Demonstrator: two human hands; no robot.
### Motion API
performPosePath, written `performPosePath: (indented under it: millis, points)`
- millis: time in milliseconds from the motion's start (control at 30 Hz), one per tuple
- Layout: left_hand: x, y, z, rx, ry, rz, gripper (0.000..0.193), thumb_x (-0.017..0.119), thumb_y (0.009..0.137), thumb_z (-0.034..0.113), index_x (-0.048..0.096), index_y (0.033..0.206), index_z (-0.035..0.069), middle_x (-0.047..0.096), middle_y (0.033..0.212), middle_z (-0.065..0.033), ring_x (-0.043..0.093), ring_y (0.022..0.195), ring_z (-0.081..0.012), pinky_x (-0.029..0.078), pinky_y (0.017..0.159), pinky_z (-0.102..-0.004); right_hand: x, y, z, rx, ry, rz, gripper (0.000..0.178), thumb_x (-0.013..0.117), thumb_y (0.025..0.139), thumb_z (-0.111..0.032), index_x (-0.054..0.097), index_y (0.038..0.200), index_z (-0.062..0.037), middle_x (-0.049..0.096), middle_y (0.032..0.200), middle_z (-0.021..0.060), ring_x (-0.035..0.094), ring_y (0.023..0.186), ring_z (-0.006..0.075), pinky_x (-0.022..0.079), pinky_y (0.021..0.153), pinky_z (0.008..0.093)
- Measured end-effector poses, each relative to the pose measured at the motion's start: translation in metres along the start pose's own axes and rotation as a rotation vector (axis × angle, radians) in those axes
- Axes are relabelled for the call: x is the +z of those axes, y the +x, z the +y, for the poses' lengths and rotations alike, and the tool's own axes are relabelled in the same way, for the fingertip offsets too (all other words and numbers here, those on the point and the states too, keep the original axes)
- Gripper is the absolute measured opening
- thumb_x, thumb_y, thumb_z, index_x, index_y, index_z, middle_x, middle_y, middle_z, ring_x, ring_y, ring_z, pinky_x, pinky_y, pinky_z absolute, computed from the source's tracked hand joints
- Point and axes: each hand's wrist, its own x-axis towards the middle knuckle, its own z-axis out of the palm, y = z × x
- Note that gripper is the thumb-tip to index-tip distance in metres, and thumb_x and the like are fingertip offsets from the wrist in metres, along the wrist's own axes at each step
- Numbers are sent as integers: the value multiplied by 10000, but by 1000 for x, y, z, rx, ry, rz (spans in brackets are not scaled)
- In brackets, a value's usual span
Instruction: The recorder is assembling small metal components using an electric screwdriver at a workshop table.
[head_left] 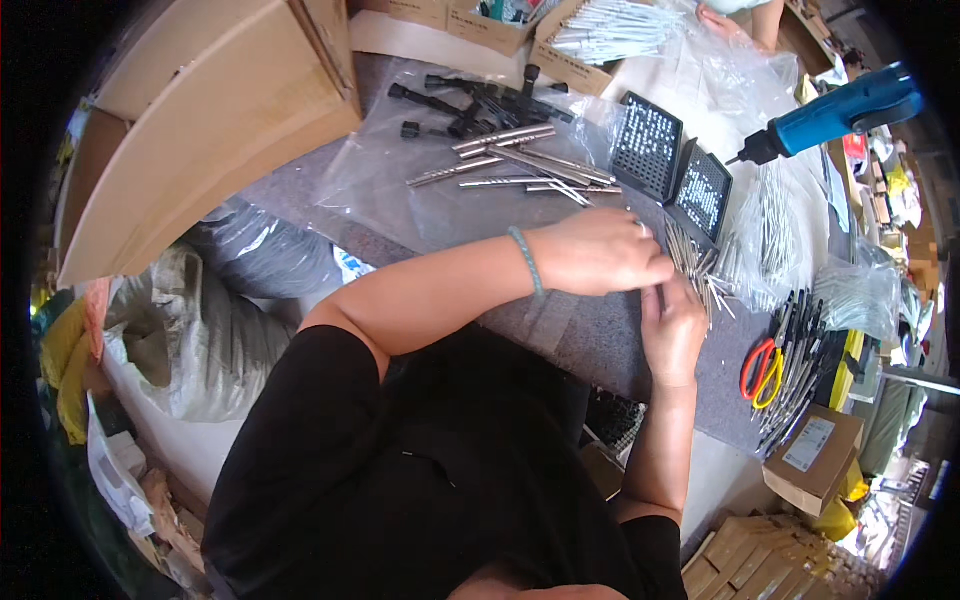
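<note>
My left hand (pixel 597 252) reaches across the worktable with its fingers curled together. Against its fingertips, the fingers of my right hand (pixel 674 330) are pinched. Whatever lies between them is hidden or too small to name. Just beyond my hands is a loose heap of thin metal rods (pixel 712 288). Behind the heap, two black hole-grid trays (pixel 648 148) hold many small silvery pieces. Several shiny metal tubes (pixel 500 162) lie on clear plastic sheeting, up and left of my left hand. Black jointed parts (pixel 480 105) are piled behind those tubes.
A blue power screwdriver (pixel 835 115) points at the trays from the right. Scissors (pixel 765 372) with red and yellow handles lie beside dark rods (pixel 797 375). A cardboard box (pixel 815 455) stands at the right edge. A large carton (pixel 215 140) is at left. Another person's hand (pixel 722 25) shows far back.
</note>
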Motion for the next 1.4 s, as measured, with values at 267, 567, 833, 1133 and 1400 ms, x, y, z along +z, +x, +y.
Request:
performPosePath:
  millis: [267, 567, 833, 1133, 1400]
  points:
    - [-58, -13, 48, -97, 130, 341, 102, 558, 725, 92, 583, 818, 60, 583, 817, -76, 570, 835, -244, 494, 740, -353, -6, -21, -13, 469, 1064, 29, 169, 529, 910, -94, 548, 1021, 31, 613, 815, 78, 594, 723, 147, 502, 665, 296]
    - [-115, -129, -77, -661, 777, -340, 107, 577, 738, 113, 635, 812, 63, 611, 875, -99, 582, 883, -281, 498, 731, -374, -15, -33, -30, 574, 1590, -146, 223, 470, 923, -170, 467, 1084, -16, 490, 681, 28, 503, 564, 122, 442, 544, 245]
    - [-123, -120, 16, -921, -465, 394, 121, 569, 840, 115, 622, 918, 38, 622, 905, -68, 577, 864, -201, 472, 754, -301, -3, -49, -64, 465, 1505, -228, 272, 467, 948, -245, 459, 1099, -18, 481, 712, 2, 490, 609, 101, 450, 610, 255]
    - [-66, -117, 57, -830, -1838, 807, 160, 513, 917, 162, 567, 993, 31, 613, 1017, -101, 581, 968, -212, 457, 888, -337, -20, -75, -98, 298, 771, -235, 277, 472, 928, -192, 457, 1166, -51, 605, 919, 169, 613, 791, 332, 491, 666, 382]
    - [-65, -114, 70, -683, -2095, 835, 253, 400, 965, 189, 548, 1068, 12, 554, 1190, -163, 541, 1108, -278, 435, 971, -394, -37, -101, -104, 174, 576, -116, 343, 512, 904, -165, 468, 1241, -118, 609, 1028, 187, 620, 858, 357, 505, 718, 388]
